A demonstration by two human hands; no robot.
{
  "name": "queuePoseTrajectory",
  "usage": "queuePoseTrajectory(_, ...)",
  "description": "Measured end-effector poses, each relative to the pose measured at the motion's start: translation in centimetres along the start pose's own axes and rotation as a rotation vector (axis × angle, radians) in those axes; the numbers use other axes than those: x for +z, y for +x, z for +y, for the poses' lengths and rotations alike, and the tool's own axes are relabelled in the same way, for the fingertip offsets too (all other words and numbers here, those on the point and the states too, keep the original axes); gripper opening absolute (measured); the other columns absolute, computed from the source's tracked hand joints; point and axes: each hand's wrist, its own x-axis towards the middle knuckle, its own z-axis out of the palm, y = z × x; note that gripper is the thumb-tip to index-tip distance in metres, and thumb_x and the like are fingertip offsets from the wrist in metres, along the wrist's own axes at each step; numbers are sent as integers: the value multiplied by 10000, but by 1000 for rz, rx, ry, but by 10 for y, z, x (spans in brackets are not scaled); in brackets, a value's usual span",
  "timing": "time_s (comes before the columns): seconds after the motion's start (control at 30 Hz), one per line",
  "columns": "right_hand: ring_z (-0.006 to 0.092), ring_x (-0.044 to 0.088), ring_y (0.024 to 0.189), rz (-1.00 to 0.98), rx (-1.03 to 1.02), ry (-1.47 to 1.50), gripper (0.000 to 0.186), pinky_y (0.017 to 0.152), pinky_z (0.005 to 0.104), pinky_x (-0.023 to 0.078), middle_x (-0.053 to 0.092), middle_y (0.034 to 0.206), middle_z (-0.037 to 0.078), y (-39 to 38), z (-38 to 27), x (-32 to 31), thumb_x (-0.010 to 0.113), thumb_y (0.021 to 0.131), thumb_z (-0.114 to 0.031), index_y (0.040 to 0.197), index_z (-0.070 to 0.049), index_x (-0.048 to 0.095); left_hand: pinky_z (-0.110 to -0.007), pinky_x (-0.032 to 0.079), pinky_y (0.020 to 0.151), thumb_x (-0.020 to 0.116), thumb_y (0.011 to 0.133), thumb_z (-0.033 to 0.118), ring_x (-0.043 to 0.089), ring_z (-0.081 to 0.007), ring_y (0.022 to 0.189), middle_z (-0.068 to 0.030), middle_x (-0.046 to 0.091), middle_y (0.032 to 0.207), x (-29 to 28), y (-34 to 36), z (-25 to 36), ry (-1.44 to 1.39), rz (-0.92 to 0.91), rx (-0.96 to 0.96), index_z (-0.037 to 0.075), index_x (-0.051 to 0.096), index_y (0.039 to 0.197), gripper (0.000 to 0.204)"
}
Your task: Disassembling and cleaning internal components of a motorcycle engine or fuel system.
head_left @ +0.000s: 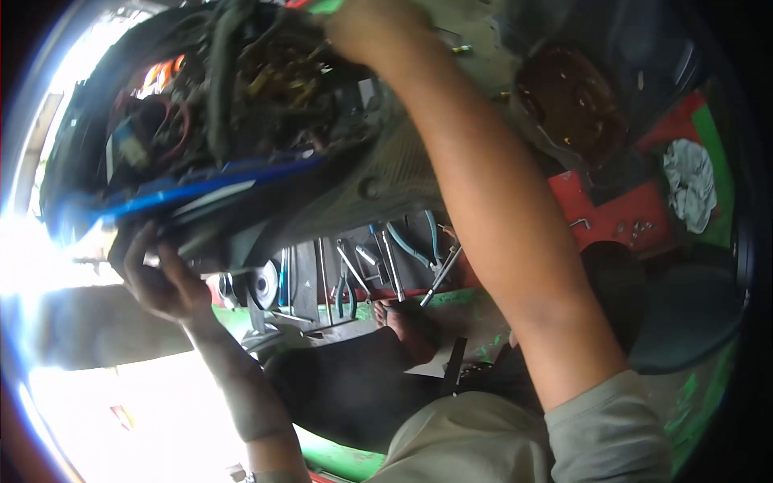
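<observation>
A motorcycle body with a blue-and-black side panel (209,187) fills the upper left, its inner parts and hoses (221,80) exposed above the panel. My left hand (165,282) has its fingers curled round the panel's lower left end. My right arm stretches up across the middle. At its end my right hand (374,32) is over the upper right part of the body, smeared by motion. Something red and green (322,6) shows beside that hand, too blurred to name. The right fingers are mostly hidden.
Below the body lie pliers (415,245), smaller pliers (345,298) and several long tools on a dark mat. At right are a brown-lined dark cover (568,105) with small pieces in it, a hex key (580,223), screws (640,229) and a white rag (690,185).
</observation>
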Motion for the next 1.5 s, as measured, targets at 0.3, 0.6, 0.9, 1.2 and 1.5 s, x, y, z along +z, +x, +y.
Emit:
queuePoseTrajectory(0.3, 24, 516, 791, 175, -264, 661, 281, 710, 199, 398, 657, 910, -15, -179, -78, -50, 582, 929, -13, 1178, -51, 708, -438, 447, 1052, 639, 952, 249, 585, -350, 1205, -252, 599, 1276, -33, 7, 48, -528, 3, 5, -71, 605, 1285, 463)
queuePoseTrajectory(0.6, 46, 557, 790, 225, -312, 1105, 186, 721, 209, 446, 680, 971, -12, -194, -137, 8, 596, 1016, -176, 1095, -40, 694, -406, 564, 834, 662, 927, 40, 691, -317, 956, -133, 709, 1064, -53, 2, 68, -526, -107, -104, 14, 644, 1300, 375)
queuePoseTrajectory(0.9, 227, 633, 1171, 59, -181, 1589, 249, 1004, 363, 509, 649, 1158, 100, -187, -145, 61, 485, 1003, -24, 1238, -64, 555, -384, 601, 760, 746, 877, 106, 740, -293, 905, -128, 739, 1073, -60, -29, 63, -329, -262, -130, 48, 682, 1213, 346)
queuePoseTrajectory(1.2, 258, 651, 1129, 161, -193, 1757, 230, 1047, 396, 521, 613, 1096, 109, -212, -155, 90, 425, 970, 44, 1145, -51, 541, -371, 590, 702, 688, 851, 122, 724, -243, 822, -80, 721, 949, -53, -48, 63, -82, -326, -134, 55, 668, 1106, 264)
queuePoseTrajectory(1.5, 167, 630, 1004, 193, -163, 1743, 201, 998, 357, 529, 581, 986, 77, -228, -138, 106, 388, 991, 86, 1043, -36, 538, -367, 598, 762, 707, 845, 74, 735, -266, 896, -99, 745, 1017, -48, -52, 75, -61, -346, -45, 36, 684, 1087, 247)
